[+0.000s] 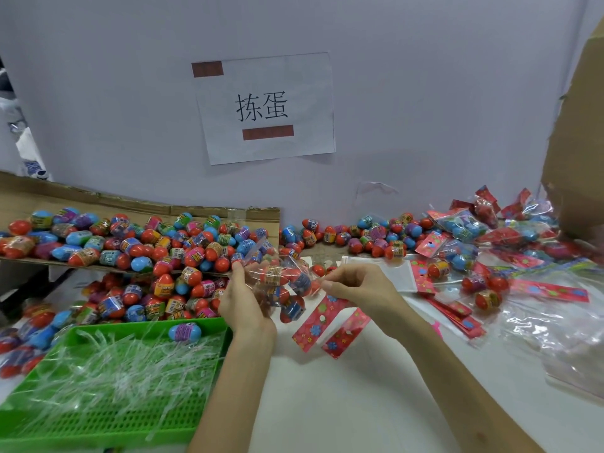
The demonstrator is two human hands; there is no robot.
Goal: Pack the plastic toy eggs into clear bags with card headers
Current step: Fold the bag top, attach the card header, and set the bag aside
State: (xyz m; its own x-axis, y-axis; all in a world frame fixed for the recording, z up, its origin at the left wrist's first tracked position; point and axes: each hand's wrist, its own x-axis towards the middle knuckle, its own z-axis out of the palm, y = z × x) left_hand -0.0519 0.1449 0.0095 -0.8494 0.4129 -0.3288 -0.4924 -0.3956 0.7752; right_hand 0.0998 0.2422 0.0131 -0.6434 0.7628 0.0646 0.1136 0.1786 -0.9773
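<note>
My left hand (243,297) grips one side of a clear bag (281,286) that holds several red and blue toy eggs. My right hand (354,287) pinches the bag's other side near its mouth. The red flowered card header (327,325) hangs open below the bag, over the white table. A big heap of loose eggs (147,250) lies to the left on a cardboard sheet and beneath it. More loose eggs (356,237) line the wall behind.
A green plastic tray (108,416) full of clear plastic strips sits front left, with one blue egg (184,331) on its rim. Filled bags (483,230) and flat empty bags with red headers (457,315) lie on the right. A cardboard box (578,132) stands far right.
</note>
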